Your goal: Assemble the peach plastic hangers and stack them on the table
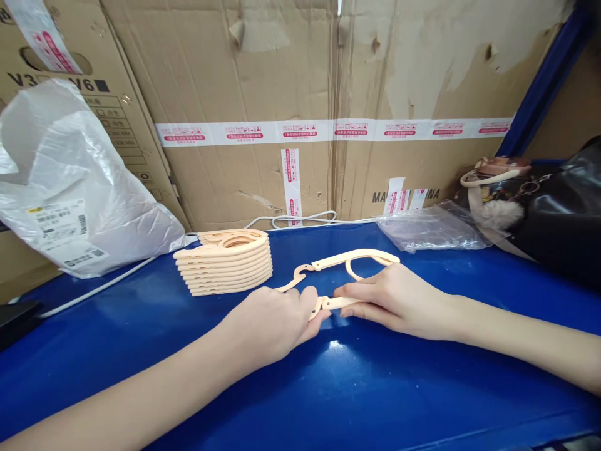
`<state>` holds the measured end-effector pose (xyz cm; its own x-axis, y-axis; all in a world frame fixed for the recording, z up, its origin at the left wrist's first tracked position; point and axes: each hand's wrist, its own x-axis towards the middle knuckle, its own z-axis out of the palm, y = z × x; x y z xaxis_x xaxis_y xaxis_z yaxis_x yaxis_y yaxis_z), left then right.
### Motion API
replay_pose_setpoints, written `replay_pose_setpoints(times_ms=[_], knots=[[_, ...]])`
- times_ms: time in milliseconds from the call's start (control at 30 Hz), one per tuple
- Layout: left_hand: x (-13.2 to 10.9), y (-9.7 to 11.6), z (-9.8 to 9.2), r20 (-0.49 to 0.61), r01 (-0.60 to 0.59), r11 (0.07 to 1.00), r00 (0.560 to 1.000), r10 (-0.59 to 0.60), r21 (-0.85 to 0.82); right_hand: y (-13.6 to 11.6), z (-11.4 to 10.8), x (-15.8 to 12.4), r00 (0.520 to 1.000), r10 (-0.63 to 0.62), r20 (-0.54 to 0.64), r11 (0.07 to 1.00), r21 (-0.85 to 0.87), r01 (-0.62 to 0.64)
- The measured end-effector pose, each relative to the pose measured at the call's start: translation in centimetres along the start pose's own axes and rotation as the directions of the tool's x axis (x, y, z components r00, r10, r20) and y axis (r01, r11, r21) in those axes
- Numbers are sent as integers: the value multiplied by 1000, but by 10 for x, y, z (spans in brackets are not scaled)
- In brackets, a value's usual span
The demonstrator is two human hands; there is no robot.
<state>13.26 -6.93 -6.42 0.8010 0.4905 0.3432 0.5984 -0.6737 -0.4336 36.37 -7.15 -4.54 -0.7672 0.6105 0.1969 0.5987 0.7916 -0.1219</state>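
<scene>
Both hands grip a peach-coloured plastic folding hanger [354, 255] low over the blue tabletop [347, 382]. My left hand [279, 319] is closed round its left part, thumb and fingers pinching near a small pivot joint. A hooked piece [300, 274] sticks out above the knuckles. My right hand [399, 300] pinches the hanger's right part, with a curved arm and a loop showing past the fingers. Much of the hanger is hidden by the hands. Behind my left hand stands a neat stack of folded hangers [230, 266] of the same colour.
Large cardboard boxes [248, 75] wall off the back. At left a white plastic parcel bag [94, 188] leans there, a white cable [98, 287] running past it. To the right lie a clear plastic bag [432, 228] and a black bag [558, 207]. A dark object [19, 322] sits at the left edge.
</scene>
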Motion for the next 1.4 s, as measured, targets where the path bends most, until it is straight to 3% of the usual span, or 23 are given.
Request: replay_pose_setpoints(times_ms=[167,467,800,1033,1200,1333,1400], knots=[[-1,0,1,-148,-45,998,988,50,38,0,0,3,998,7,67,978,206,-21],[-4,4,-4,-221,-76,990,970,102,122,-1,2,4,995,-4,104,938,345,-33],[-4,7,-4,-166,-54,998,984,57,22,-2,2,2,996,0,91,967,254,-24],[-3,9,1,-28,-6,974,1000,-1,-228,-3,6,3,998,-25,53,992,125,18],[-2,6,0,24,68,956,998,-64,-284,2,3,3,994,6,-112,999,47,-1],[-1,2,1,56,166,945,986,-156,-282,17,-4,3,926,50,-375,999,4,-53],[-2,2,2,64,183,946,983,-172,-266,28,-8,4,892,59,-449,994,-52,-92]])
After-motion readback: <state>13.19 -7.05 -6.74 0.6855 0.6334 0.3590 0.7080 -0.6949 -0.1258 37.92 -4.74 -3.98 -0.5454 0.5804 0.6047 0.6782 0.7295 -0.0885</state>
